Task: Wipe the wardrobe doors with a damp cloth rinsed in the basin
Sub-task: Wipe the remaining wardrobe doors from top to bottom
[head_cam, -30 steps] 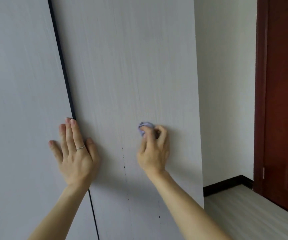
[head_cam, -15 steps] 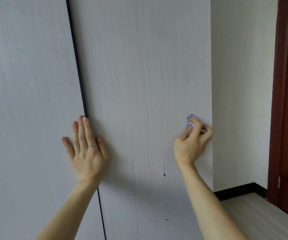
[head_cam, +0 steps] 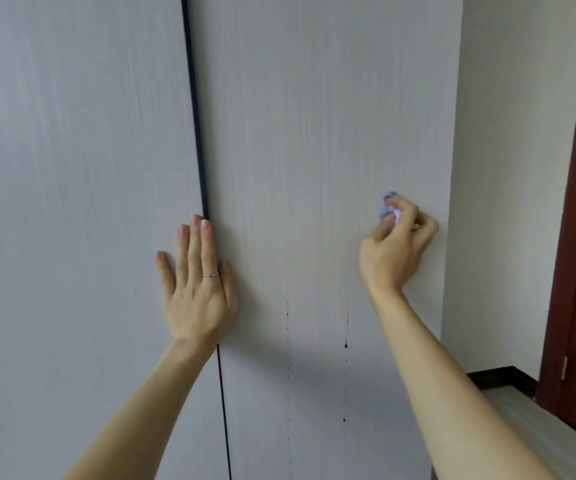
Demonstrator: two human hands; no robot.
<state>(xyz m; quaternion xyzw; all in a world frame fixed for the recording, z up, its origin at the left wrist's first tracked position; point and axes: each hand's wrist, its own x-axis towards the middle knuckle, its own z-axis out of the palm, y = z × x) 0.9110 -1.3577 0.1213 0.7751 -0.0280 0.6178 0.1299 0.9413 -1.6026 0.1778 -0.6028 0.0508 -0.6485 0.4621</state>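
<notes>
The cloth (head_cam: 387, 206) is a small lilac wad, well to the right of the seam (head_cam: 194, 98) that divides the two wardrobe doors, and it is pressed against the right-hand door (head_cam: 314, 116). The right hand (head_cam: 395, 251) grips it, with the fingers (head_cam: 407, 212) and thumb curled round the bunch, so only a puff of fabric shows above the knuckles. The left hand (head_cam: 198, 282) lies flat across the seam, its fingers straight and holding nothing. Its palm and thumb are on the right of the seam and its outer fingers rest on the left-hand door (head_cam: 71, 133). A thin ring (head_cam: 210, 274) shows on one finger. The cloth looks soft, limp and very light. It will probably squash to whatever shape the hand gives it and mould to the panel under pressure. If it is as wet as it seems it may slide in the grip and shed water. Thin dark drip trails (head_cam: 346, 345) run down the door to the right of the seam, below hand height, which looks like run-off. The best hold seems to be a firm bunch that leaves a pad of fabric proud of the fingertips — so cloth, not nails, meets the surface. The door itself looks stiff and smooth and may give on its hinges, so bracing at the seam makes sense. No basin is in view.
</notes>
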